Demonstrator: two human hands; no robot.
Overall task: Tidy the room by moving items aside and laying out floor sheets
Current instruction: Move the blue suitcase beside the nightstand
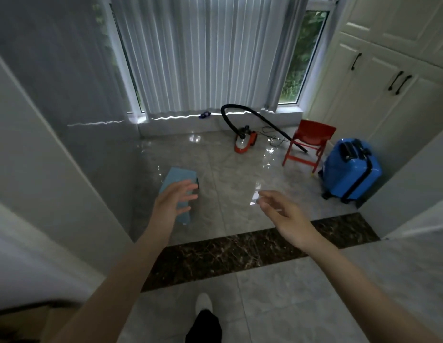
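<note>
Head view, standing at a doorway with a dark marble threshold strip [252,251] running across the lower middle of the frame. Both arms extended forward, nothing held.

Left hand [174,200]: fingers spread and relaxed, apart, gripping nothing. Right hand [279,210]: fingers loosely extended, also apart, holding nothing.

Task item nearest: a light blue box [177,186] on the glossy tile floor [227,174], centre-left of the frame, beyond the threshold. The left hand overlaps it in the picture; cannot tell whether the fingers touch it, and the standing viewpoint suggests they are well above it.

Key relation: the box lies directly under and past the left hand's line, with its long axis running from lower right (near end, by the wrist) to upper left (far end). The left hand is plainly the nearer one; the right hand sits well to the right of it over bare tile. Judgement: a reach down with the left hand, fingers across the short side, looks the natural pick-up.

Appearance of the box: pale blue, rectangular, matte, flat faces, a darker edge at its upper right corner. It looks like folded or boxed material; contents not determinable.

Other items to shift, right half of the frame: an orange-red vacuum cleaner [245,141] with a black hose [240,112] arching up, a red plastic chair [310,143], and a blue suitcase [350,168] standing near the white cabinet doors [378,78]. Vertical blinds [203,53] cover the window at the top centre.

No floor sheets laid yet; task appears to be at an early stage.
</note>
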